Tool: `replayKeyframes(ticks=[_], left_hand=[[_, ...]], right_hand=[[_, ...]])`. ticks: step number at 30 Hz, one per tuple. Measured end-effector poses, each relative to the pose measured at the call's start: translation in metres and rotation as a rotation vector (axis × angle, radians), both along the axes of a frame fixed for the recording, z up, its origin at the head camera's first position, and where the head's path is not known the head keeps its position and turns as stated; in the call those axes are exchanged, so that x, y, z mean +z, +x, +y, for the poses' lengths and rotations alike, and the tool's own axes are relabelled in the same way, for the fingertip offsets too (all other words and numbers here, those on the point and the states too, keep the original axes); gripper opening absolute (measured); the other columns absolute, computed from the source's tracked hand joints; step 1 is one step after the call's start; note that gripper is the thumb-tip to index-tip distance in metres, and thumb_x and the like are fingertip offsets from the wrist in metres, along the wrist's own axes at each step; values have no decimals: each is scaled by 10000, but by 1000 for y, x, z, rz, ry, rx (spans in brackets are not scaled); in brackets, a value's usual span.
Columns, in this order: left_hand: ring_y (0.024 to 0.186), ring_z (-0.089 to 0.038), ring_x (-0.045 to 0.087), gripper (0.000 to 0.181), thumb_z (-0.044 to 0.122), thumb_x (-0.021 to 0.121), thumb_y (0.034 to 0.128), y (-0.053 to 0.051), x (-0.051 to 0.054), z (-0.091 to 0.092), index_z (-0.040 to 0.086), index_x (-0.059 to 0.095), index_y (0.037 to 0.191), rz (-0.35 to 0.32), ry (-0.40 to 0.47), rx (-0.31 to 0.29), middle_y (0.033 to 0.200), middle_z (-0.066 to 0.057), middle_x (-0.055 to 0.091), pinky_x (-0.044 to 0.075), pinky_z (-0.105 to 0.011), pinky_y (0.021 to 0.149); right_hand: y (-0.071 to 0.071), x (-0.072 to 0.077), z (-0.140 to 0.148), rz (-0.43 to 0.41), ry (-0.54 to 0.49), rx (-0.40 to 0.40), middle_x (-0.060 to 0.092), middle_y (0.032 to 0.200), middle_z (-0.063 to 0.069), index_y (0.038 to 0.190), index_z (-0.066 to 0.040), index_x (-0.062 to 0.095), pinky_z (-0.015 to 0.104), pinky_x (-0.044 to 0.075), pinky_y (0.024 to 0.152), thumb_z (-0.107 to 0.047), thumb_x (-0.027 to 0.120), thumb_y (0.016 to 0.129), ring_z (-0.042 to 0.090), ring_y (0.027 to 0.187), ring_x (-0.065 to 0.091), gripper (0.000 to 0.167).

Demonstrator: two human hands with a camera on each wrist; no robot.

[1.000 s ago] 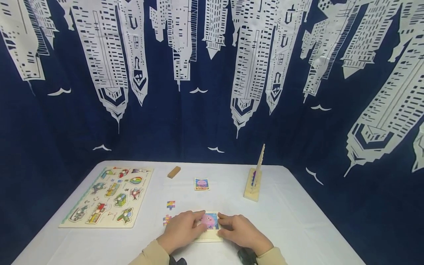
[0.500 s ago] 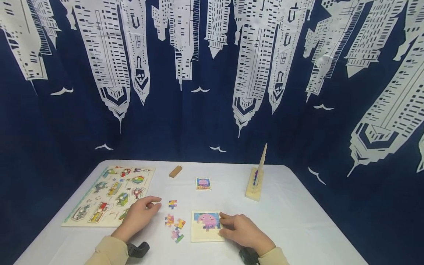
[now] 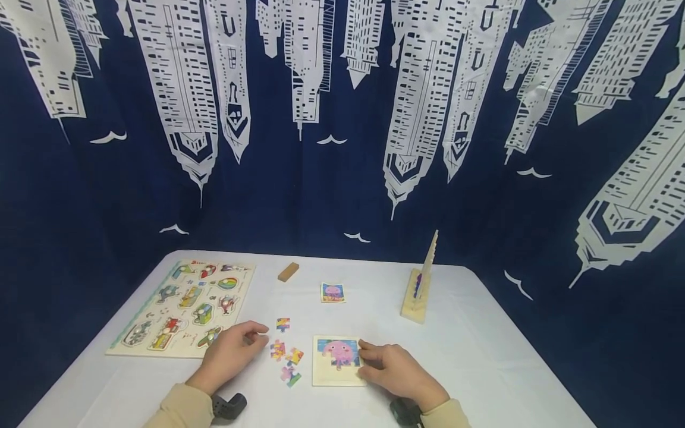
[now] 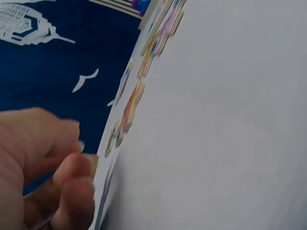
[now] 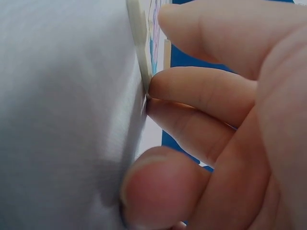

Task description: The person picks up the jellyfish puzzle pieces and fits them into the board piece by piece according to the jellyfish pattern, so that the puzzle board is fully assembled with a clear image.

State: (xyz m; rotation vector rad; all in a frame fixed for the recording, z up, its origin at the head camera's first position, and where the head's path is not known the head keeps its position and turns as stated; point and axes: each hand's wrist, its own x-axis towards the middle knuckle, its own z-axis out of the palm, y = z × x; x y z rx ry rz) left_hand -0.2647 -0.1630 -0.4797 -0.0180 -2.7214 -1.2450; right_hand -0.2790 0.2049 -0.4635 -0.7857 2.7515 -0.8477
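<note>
A square wooden puzzle tray [image 3: 338, 378] lies at the front middle, with pink and blue pieces across its upper part. At its right edge, the fingers of the right hand [image 3: 401, 371] touch the tray; the right wrist view shows fingertips against its edge [image 5: 139, 43]. The left hand [image 3: 231, 353] is held over the table beside the loose pieces, fingers loosely bent and holding nothing. Several loose jigsaw pieces [image 3: 277, 349] lie between the left hand and the tray; they also show in the left wrist view [image 4: 129, 108], beyond the left hand [image 4: 48, 167].
A large vehicle puzzle board [image 3: 125, 339] lies at the left, partly behind the left hand. Further back are a small wooden block [image 3: 288, 272] and a small picture card [image 3: 333, 292]. At the right stands a wooden stand [image 3: 414, 309] with an upright panel.
The left hand has moved left from the tray, past the loose pieces, uncovering them and the tray's left side. The right hand remains at the tray's right edge. The head view has shifted slightly.
</note>
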Motion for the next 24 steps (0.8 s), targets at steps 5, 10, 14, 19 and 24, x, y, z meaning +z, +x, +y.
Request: replayKeyframes(ticks=[5, 10, 14, 19, 24], left_hand=[[669, -94, 546, 86, 298, 807, 887, 4, -3, 7, 276, 747, 944, 25, 34, -168, 823, 108, 649, 448, -247, 622], [682, -35, 535, 238, 511, 842, 801, 9, -7, 12, 343, 678, 843, 38, -77, -334, 784, 176, 625, 434, -240, 625], [700, 16, 499, 393, 685, 839, 691, 12, -8, 17, 393, 607, 816, 91, -245, -363, 781, 232, 571, 399, -224, 636], [707, 20, 479, 370, 636, 853, 709, 13, -8, 21, 392, 611, 847, 123, -302, -370, 802, 228, 539, 391, -228, 630], [748, 44, 515, 239, 378, 862, 779, 10, -7, 14, 378, 713, 967, 153, -277, -439, 923, 234, 612, 461, -234, 681]], right_hand=[[1, 2, -1, 3, 4, 1, 609, 1455, 60, 1280, -69, 722, 557, 459, 1070, -384, 728, 943, 314, 1365, 555, 461], [1, 2, -1, 10, 11, 0, 607, 1456, 59, 1281, -72, 722, 557, 463, 1067, -388, 727, 943, 313, 1365, 553, 463], [1, 1, -1, 15, 9, -1, 607, 1457, 56, 1279, -73, 723, 556, 458, 1072, -390, 727, 943, 312, 1365, 554, 463], [1, 0, -1, 13, 10, -2, 607, 1456, 58, 1276, -71, 724, 563, 454, 1074, -391, 728, 941, 317, 1364, 556, 464], [1, 1, -1, 11, 12, -6, 608, 1455, 55, 1273, -76, 727, 574, 452, 1073, -393, 730, 939, 322, 1362, 558, 461]])
